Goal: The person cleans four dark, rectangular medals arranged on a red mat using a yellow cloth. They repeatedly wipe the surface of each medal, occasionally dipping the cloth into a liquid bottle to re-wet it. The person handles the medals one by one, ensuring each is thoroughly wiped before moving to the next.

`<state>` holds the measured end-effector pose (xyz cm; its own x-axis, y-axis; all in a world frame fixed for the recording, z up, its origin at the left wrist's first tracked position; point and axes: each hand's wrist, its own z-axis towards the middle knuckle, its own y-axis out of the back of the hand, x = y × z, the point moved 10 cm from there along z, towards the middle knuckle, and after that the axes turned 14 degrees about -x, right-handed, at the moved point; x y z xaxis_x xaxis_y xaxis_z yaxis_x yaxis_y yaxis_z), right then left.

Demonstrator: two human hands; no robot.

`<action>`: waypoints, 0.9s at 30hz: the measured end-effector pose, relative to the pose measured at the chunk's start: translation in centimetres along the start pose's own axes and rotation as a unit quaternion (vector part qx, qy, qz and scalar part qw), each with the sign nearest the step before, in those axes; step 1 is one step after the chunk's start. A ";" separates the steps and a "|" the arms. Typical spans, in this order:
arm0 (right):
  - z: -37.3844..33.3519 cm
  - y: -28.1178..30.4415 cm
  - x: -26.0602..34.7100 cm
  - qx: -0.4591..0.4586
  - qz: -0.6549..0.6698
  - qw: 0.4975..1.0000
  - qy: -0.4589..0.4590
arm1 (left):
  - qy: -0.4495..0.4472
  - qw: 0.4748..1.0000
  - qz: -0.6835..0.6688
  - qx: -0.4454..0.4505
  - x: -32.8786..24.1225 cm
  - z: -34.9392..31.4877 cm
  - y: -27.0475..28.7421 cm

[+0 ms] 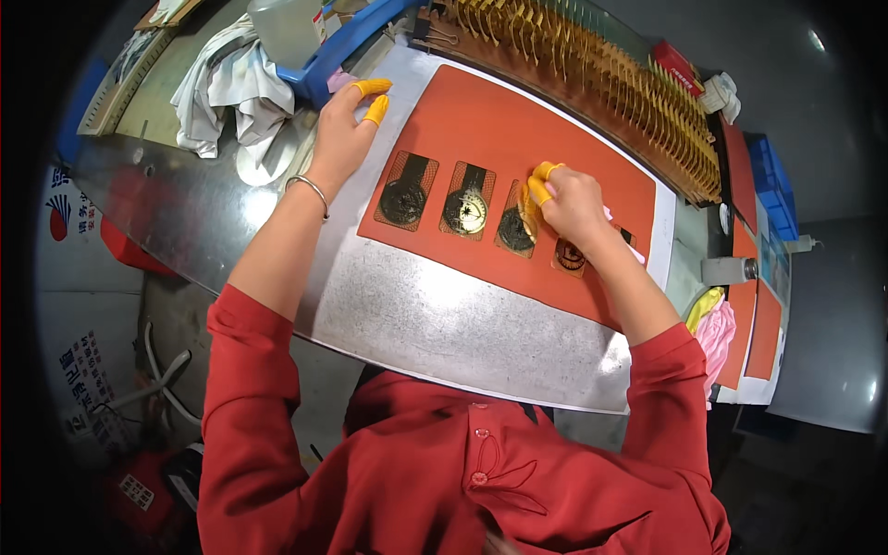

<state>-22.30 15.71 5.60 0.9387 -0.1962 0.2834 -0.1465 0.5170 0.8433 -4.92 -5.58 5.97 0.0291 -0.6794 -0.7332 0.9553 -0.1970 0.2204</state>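
Observation:
My left hand hovers at the left edge of an orange-red mat, its yellow-capped thumb and finger apart with nothing between them. My right hand, also in yellow finger caps, pinches what looks like a thin gold sheet over the third dark card. Bits of pink cloth show beside that hand. In a row on the mat lie thin rectangular cards with gold mesh edges and dark round designs: the first, the second, the third and a fourth, partly hidden by my right forearm.
Along the table's far side runs a rack with many thin gold pieces standing in it. A blue bin and white cloths are at the upper left. On the right are a small bottle, pink cloth and a blue box.

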 end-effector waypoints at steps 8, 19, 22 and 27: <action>-3.7 -1.1 4.4 0.061 -0.011 0.991 0.116 | 0.000 1.000 0.009 0.012 -0.5 0.0 -0.2; -0.8 -0.2 3.6 0.066 0.049 0.993 0.080 | 0.016 1.000 -0.006 0.018 -0.2 0.1 -0.3; -0.3 0.0 0.3 0.074 0.027 0.997 0.019 | 0.031 0.999 -0.022 0.010 0.6 0.0 -0.2; -5.8 0.7 5.0 0.109 0.085 0.981 0.134 | 0.003 1.000 0.000 0.014 0.2 0.1 -0.3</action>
<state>-15.85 19.95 4.99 0.9390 0.1179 0.3231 -0.3440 0.3266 0.8803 -5.22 -5.73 5.75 0.0313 -0.6749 -0.7372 0.9468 -0.2163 0.2382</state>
